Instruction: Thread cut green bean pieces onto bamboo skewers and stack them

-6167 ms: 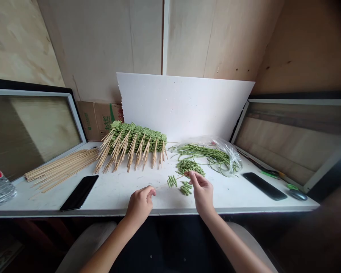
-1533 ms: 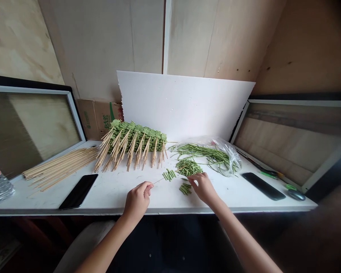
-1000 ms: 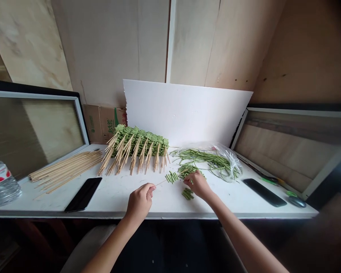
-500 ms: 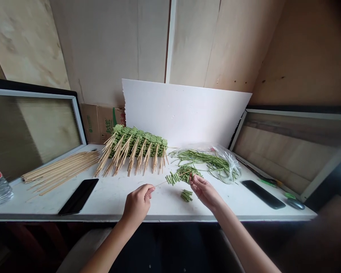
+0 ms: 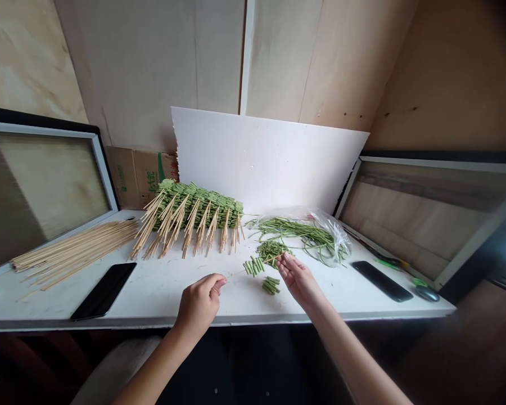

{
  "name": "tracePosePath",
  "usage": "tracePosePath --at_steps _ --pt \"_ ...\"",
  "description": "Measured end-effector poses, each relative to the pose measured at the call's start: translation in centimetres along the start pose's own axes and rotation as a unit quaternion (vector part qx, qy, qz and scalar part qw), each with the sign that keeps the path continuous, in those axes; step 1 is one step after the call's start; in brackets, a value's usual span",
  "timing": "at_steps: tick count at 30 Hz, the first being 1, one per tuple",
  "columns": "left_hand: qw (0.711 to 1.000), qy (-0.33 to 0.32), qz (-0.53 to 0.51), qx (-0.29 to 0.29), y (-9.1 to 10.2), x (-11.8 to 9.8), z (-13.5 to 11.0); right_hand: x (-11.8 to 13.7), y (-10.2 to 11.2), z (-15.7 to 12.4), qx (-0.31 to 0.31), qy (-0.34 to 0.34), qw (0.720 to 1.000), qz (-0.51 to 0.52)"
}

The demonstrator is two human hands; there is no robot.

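Note:
My left hand (image 5: 200,301) pinches the blunt end of a thin bamboo skewer (image 5: 236,273). Several short green bean pieces (image 5: 253,266) are threaded side by side on that skewer. My right hand (image 5: 298,279) is at the skewer's tip, its fingers pinched on a green bean piece that is mostly hidden by them. A small heap of cut bean pieces (image 5: 271,285) lies on the white table (image 5: 160,287) just below the skewer, and a larger heap (image 5: 270,248) lies behind it.
Finished bean skewers (image 5: 194,211) are stacked at the back. Bare skewers (image 5: 71,253) lie at the left, next to a black phone (image 5: 103,282). A plastic bag of long beans (image 5: 312,233), a second phone (image 5: 382,280) and a mouse (image 5: 427,293) are on the right.
My right hand went to the heap of cut pieces, pinched one, and came back to the skewer tip. The left hand kept the skewer almost still. The camera shifted a little.

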State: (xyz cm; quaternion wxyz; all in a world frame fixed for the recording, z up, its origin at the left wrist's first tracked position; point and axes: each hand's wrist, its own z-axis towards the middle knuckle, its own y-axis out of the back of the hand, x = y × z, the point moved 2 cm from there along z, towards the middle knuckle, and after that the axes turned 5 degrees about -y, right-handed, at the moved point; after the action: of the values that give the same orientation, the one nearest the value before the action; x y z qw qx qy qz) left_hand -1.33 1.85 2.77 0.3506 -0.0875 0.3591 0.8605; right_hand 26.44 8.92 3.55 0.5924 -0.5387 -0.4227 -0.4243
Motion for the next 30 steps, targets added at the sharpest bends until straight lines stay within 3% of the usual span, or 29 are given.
tracePosePath --at_steps 7,30 --pt "1.0 0.005 0.013 0.011 -0.2 0.15 -0.18 -0.46 -0.13 -0.25 0.003 -0.039 0.997 0.061" --pt "1.0 0.005 0.009 0.003 -0.42 0.26 -0.36 0.04 0.15 -0.51 0.022 -0.037 0.991 0.128"
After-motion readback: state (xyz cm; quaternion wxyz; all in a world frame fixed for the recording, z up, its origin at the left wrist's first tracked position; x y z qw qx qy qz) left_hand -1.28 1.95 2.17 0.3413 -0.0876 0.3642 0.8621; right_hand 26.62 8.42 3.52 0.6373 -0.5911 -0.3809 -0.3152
